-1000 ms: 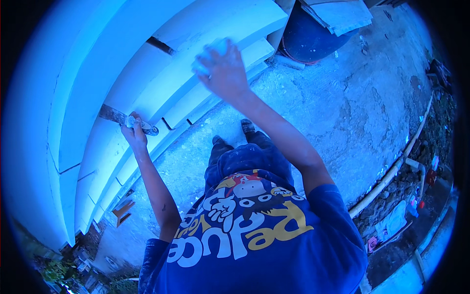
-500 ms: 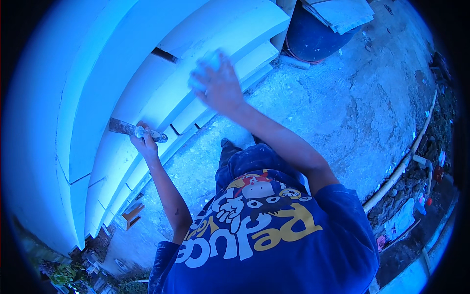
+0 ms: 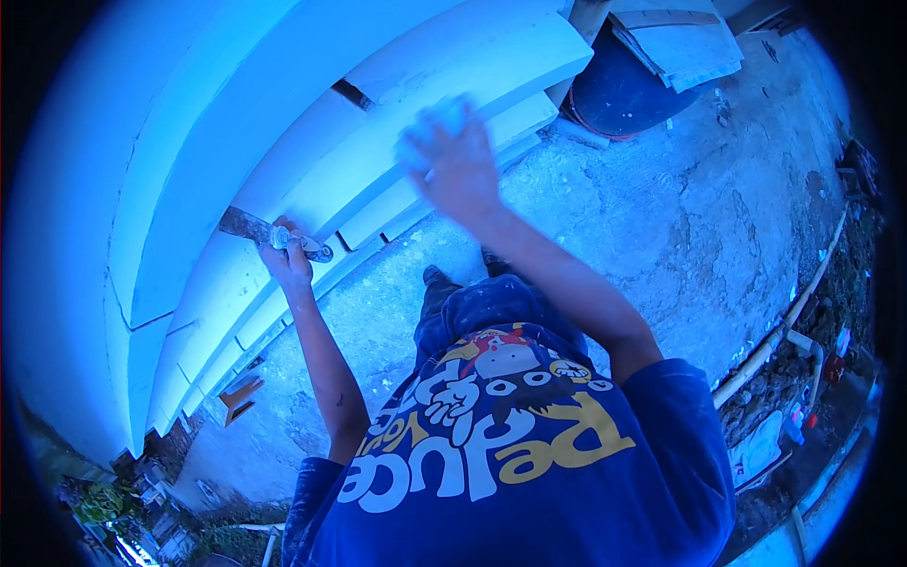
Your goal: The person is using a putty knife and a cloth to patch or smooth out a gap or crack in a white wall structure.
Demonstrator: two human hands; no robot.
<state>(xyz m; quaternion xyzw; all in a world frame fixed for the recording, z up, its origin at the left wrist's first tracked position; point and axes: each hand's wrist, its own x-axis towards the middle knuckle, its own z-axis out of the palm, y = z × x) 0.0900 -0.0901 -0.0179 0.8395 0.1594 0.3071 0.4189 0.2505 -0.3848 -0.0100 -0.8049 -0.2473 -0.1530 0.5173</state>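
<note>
My left hand (image 3: 288, 260) is closed round the handle of a putty knife (image 3: 248, 225) with a flat, stained blade. The blade lies close against the pale stepped ledge (image 3: 222, 274) of the wall. Over the same ledge, farther right, my right hand (image 3: 458, 165) is raised, its fingers smeared by motion. A pale, bluish thing shows among those fingers, too blurred to name. A dark slot (image 3: 352, 94) opens in the ledge beyond the right hand.
A large dark tub (image 3: 624, 94) stands at the ledge's far end, with flat boards (image 3: 675, 42) on top. Rough concrete floor (image 3: 652, 217) spreads to the right, edged by a long pipe (image 3: 746, 364). A small wooden piece (image 3: 241, 397) lies below the ledge at left.
The view has shifted slightly, so the ledge and tub sit farther right. My right hand is still blurred over the ledge; the left keeps hold of the putty knife.
</note>
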